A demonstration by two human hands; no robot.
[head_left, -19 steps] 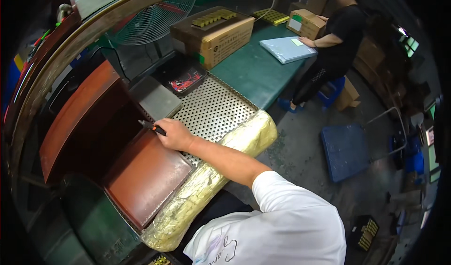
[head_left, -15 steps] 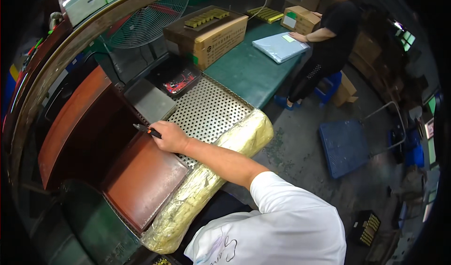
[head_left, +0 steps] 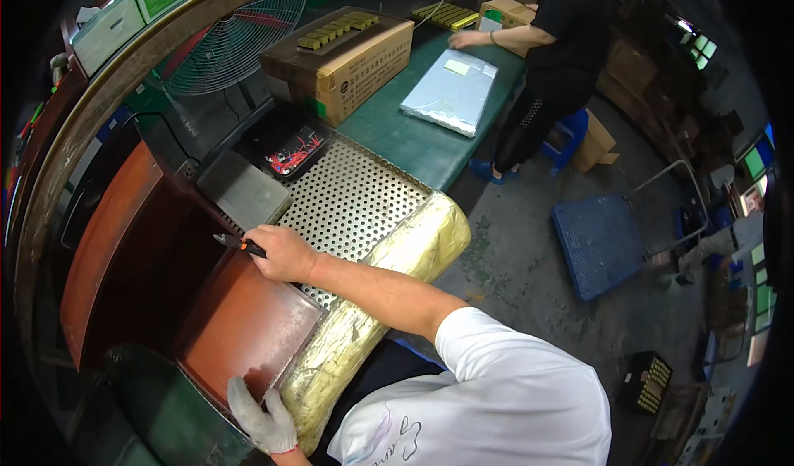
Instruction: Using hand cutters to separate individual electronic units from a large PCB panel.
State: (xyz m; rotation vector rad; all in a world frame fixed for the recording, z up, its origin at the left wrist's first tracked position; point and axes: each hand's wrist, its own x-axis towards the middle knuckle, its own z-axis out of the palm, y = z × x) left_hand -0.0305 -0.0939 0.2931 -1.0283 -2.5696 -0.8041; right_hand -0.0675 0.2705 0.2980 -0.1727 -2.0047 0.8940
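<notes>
My right hand (head_left: 285,253), bare, grips small pliers (head_left: 242,245) with black and orange handles; the dark metal tip points left, over the far end of a reddish-brown board (head_left: 252,325). My left hand (head_left: 260,416) wears a pale grey glove with a red cuff. Its fingers and thumb are apart and it holds nothing, resting at or just above the board's near edge. Just beyond my right hand lies a grey flat box (head_left: 244,191). A black tray (head_left: 285,139) beyond it holds red and white wire pieces.
A perforated metal plate (head_left: 356,193) borders a roll padded in yellowish wrapping (head_left: 426,238). On the green table (head_left: 389,127) stand a carton (head_left: 347,65) and a wrapped pale-blue stack (head_left: 453,90). A co-worker (head_left: 571,36) stands beyond. A blue trolley (head_left: 597,243) occupies the floor at right.
My gloved left hand has come into view at the board's near edge. My right hand still grips the pliers. The co-worker's hand has left the pale-blue stack, which now lies nearer.
</notes>
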